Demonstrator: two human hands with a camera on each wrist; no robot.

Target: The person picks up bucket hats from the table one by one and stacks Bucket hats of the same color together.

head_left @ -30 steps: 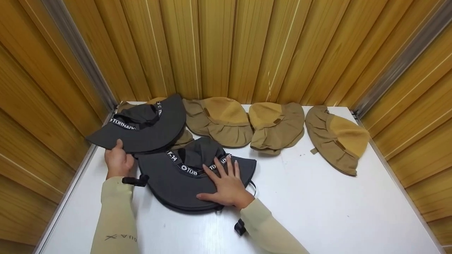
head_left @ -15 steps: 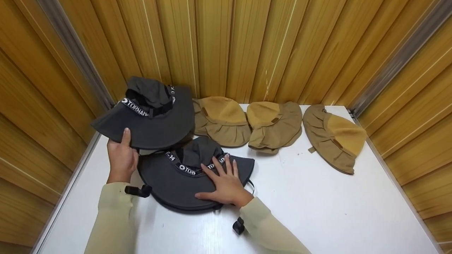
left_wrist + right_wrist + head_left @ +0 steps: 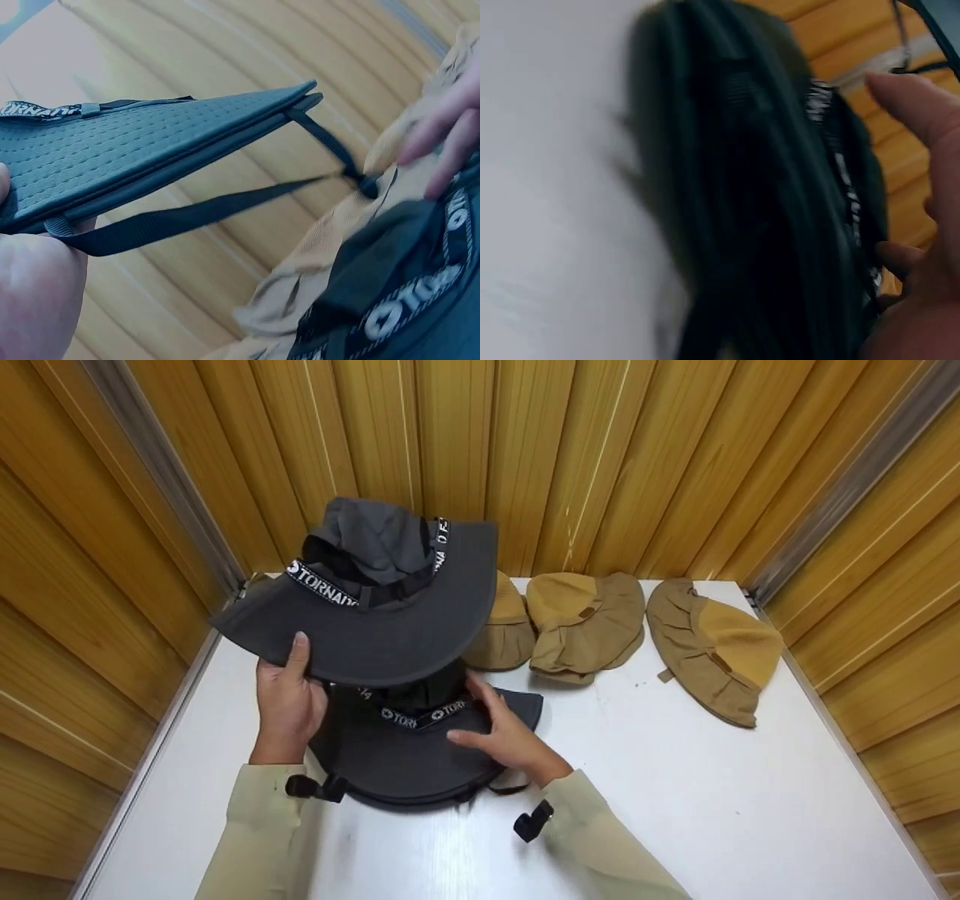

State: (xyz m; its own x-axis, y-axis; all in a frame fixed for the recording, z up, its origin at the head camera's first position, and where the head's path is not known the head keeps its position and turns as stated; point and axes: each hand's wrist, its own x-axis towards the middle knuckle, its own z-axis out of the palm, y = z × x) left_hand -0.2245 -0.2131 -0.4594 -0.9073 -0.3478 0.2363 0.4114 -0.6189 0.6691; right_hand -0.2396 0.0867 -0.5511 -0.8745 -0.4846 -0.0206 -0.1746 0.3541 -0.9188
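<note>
My left hand [image 3: 289, 709] grips the near left brim of a dark grey bucket hat [image 3: 397, 634], thumb on top and fingers underneath. The hat is lifted, its folded brim carrying a band lettered TORNADO; in the left wrist view a chin strap [image 3: 165, 225] hangs below it. Under it, more dark grey hats [image 3: 420, 765] lie stacked on the table. My right hand [image 3: 514, 735] hovers over that stack's right side, fingers spread and relaxed, holding nothing. Its fingertips come close to the raised brim; whether they touch the lower crown is unclear.
Brown-and-tan bucket hats lie along the back: one [image 3: 506, 641] partly covered by the raised hat, one [image 3: 589, 630] right of it, another [image 3: 716, 652] at far right. Wood-patterned walls [image 3: 525, 457] enclose the white table [image 3: 637, 795] at the back and sides.
My left hand has lifted the dark grey hat and carried it rightward, over the stacked hats. My right hand, formerly spread flat on the lower hat's brim, has come up off it.
</note>
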